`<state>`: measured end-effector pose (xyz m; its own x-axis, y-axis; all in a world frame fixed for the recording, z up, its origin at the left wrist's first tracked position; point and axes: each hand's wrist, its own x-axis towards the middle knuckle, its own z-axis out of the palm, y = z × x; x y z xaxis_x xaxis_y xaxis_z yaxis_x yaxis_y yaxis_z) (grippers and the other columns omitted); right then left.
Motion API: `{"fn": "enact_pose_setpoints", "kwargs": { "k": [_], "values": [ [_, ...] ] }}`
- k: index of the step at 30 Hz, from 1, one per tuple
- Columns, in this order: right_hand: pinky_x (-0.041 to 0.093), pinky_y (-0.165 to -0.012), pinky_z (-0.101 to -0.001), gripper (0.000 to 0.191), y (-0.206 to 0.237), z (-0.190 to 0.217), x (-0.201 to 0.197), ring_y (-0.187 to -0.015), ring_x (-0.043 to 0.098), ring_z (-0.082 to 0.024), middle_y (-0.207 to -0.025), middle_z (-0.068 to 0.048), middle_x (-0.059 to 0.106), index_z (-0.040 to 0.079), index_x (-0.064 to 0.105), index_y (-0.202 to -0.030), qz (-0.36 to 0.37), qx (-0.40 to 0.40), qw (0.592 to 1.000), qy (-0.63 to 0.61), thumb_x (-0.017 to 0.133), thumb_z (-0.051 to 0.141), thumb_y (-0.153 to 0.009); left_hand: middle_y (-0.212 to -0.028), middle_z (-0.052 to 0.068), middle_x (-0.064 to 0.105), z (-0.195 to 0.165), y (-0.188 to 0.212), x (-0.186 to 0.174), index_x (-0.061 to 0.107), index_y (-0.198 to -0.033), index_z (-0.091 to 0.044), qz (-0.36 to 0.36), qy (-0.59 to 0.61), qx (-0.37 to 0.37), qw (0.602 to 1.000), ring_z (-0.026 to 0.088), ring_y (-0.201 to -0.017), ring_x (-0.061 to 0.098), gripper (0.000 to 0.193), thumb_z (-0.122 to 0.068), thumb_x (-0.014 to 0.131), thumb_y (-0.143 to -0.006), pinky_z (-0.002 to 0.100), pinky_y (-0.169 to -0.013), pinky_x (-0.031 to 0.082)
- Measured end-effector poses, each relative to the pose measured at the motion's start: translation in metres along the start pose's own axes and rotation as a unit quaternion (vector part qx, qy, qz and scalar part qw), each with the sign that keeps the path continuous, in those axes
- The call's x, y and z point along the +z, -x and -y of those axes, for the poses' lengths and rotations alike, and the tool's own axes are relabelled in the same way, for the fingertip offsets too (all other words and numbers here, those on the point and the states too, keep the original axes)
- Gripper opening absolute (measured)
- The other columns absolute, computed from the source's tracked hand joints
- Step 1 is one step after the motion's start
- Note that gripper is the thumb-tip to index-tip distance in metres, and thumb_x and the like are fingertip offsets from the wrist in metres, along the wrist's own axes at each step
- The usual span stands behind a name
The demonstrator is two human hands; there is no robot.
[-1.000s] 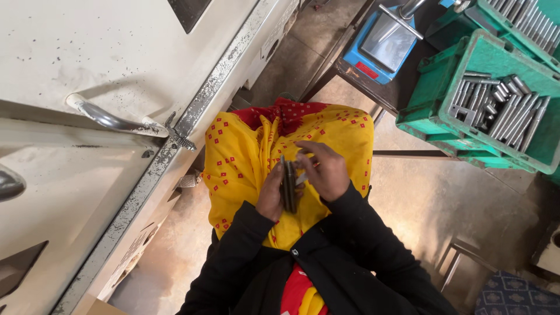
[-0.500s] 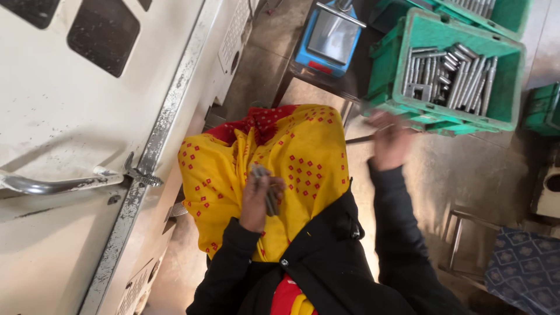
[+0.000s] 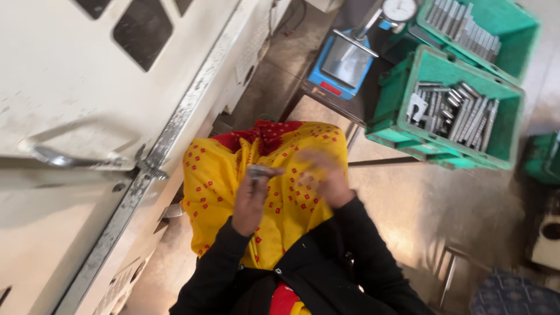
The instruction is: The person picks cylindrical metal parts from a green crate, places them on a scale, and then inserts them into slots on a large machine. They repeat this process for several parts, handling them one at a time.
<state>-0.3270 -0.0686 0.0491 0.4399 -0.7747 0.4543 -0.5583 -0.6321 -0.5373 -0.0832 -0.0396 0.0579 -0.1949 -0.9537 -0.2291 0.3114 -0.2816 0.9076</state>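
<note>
shiny metal parts (image 3: 258,171), green plastic crate (image 3: 408,125), yellow cloth (image 3: 221,175)

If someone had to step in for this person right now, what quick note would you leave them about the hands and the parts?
Left hand: held over the lap, gripping a small stack of flat metal pieces.
Right hand: blurred, close beside the left; cannot tell if it holds anything.
Parts: more grey metal pieces lie in the near green crate to the right; a second green crate sits behind it. A blue weighing scale stands next to them.
Done: a few pieces are in hand.
Left: many pieces are in the crates.
</note>
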Motion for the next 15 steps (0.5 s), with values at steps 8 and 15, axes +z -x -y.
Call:
{"fn": "enact_pose_setpoints", "kwargs": {
  "k": [8, 15],
  "values": [
    [0.063, -0.085, -0.0373, 0.069, -0.048, 0.063, 0.012, -0.11, 0.073, -0.036, -0.154, -0.02, 0.055, 0.007, 0.046, -0.144, 0.135, 0.099, 0.975, -0.144, 0.075, -0.003, -0.082, -0.151, 0.009, 0.054, -0.044, 0.016, 0.016, 0.065, -0.113, -0.019, 0.015, -0.335, 0.324, 0.884, 0.035, -0.148, 0.037, 0.009, -0.018, 0.06, -0.106, 0.047, -0.124, 0.026],
    [0.062, -0.086, -0.037, 0.037, -0.052, 0.084, 0.034, -0.109, 0.075, -0.03, -0.12, -0.011, 0.074, 0.005, 0.069, -0.115, 0.068, 0.063, 0.986, -0.14, 0.078, -0.001, -0.08, -0.164, 0.012, 0.035, -0.034, 0.02, 0.01, 0.065, -0.118, -0.023, -0.024, -0.337, 0.336, 0.879, 0.036, -0.161, 0.025, 0.016, -0.017, 0.067, -0.104, 0.055, -0.135, 0.017]
  ]
}}
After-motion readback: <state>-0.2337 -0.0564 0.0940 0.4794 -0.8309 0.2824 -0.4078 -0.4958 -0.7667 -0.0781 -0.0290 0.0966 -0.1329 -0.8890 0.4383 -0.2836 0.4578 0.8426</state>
